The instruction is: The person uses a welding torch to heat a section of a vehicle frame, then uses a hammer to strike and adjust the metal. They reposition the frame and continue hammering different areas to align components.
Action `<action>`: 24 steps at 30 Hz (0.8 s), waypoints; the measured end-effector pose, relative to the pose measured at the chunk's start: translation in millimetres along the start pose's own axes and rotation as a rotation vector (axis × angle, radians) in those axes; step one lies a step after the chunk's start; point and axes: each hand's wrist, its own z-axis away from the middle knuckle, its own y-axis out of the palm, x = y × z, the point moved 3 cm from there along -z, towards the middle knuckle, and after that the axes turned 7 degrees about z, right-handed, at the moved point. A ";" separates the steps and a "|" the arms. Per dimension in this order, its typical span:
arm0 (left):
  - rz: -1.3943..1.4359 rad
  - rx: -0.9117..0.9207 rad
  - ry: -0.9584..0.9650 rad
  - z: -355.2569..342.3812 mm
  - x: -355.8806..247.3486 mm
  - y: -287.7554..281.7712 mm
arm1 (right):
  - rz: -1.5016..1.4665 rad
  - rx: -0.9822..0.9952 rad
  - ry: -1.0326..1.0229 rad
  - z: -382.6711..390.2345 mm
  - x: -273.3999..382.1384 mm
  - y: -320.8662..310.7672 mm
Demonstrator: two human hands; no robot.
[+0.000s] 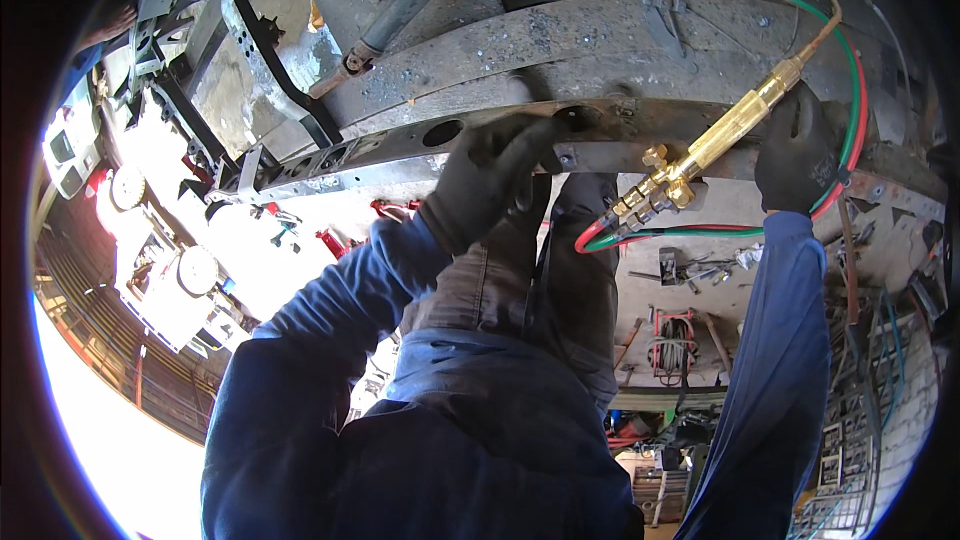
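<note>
My left hand (495, 170), in a black glove, is over the dark perforated steel rail (330, 168), its fingers bent and apart beside a round hole, with nothing visible in them. My right hand (795, 155), also gloved, holds a brass gas torch (728, 128) near its upper end. The torch lies at a slant, bent copper-coloured tip at upper right and valves at lower left. Red and green hoses (700, 231) leave its lower end and loop round past my right wrist.
A metal shaft (400, 15) crosses the grey plates above the rail. A black bracket frame (265, 70) stands left, with another person's hand (108, 22) at the edge. A white vehicle (165, 265), scattered tools (690, 265) and a hose reel (673, 345) are below.
</note>
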 end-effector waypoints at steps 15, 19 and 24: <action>0.080 0.150 -0.321 46.9 96.6 30.3 | 0.091 -0.036 -0.036 -0.8 -0.5 0.5; 0.004 0.127 -0.262 46.8 91.5 31.0 | 0.077 -0.033 -0.066 -0.8 0.5 0.3; -0.031 0.000 -0.063 42.0 84.6 23.8 | 0.029 -0.005 -0.018 -0.2 -5.1 3.6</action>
